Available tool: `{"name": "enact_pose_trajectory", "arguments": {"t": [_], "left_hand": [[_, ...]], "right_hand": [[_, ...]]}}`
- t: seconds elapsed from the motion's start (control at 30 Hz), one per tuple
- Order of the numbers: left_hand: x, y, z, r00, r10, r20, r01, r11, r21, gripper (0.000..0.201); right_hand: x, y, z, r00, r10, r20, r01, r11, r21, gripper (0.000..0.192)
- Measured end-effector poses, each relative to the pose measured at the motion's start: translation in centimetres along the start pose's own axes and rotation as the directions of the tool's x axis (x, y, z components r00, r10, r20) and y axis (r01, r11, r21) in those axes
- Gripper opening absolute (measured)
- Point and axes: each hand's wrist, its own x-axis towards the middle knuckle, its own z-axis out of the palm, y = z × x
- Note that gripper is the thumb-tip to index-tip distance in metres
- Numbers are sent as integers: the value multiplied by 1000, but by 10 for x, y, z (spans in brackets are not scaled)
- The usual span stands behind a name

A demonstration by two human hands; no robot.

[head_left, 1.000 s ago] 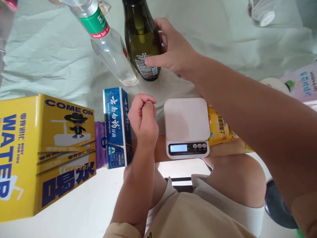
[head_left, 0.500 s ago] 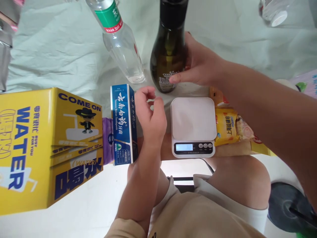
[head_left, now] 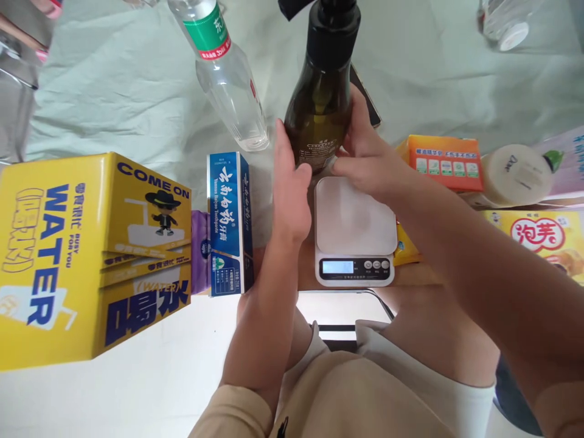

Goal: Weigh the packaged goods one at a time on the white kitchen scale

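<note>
Gripped dark olive glass pump bottle between left hand and right hand, both closed round its base, just behind white digital kitchen scale. Best kept upright, centred above platform.

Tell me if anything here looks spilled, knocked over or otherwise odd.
Nothing looks spilled or damaged. The dark pump bottle is upright, held between the left hand and right hand just behind the white scale. The clear water bottle and toothpaste box stand upright; their lean looks like lens distortion.
</note>
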Motion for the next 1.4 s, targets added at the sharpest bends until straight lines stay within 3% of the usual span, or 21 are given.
{"name": "enact_pose_trajectory", "arguments": {"t": [0.17,0.27,0.37,0.5,0.77,0.97,1.1,1.2,1.4], "left_hand": [[-2,40,2,976,219,-9,-218,975,33,65],[-12,68,5,966,260,16,-260,966,1,58],[-24,80,12,951,291,109,-288,957,-39,53],[-38,75,17,928,312,203,-305,950,-66,54],[-52,62,7,934,278,225,-266,960,-83,53],[-52,53,13,972,210,108,-197,973,-117,53],[-51,53,19,982,189,-26,-190,970,-151,55],[-53,51,16,973,230,37,-221,963,-152,58],[-55,47,11,963,245,113,-233,967,-107,65]], "right_hand": [[-10,-19,2,993,-68,-97,61,996,-65,93],[-37,-28,0,965,-211,-158,189,972,-143,77],[-72,-26,1,919,-310,-243,275,947,-167,70],[-101,-16,2,901,-297,-317,284,955,-89,63],[-117,7,4,925,-251,-285,247,968,-48,79],[-122,4,3,923,-230,-309,227,973,-49,77],[-121,9,-10,870,-226,-439,233,972,-38,75],[-121,15,-15,855,-212,-473,206,976,-65,74],[-121,15,-8,863,-284,-418,291,955,-48,69]]}}
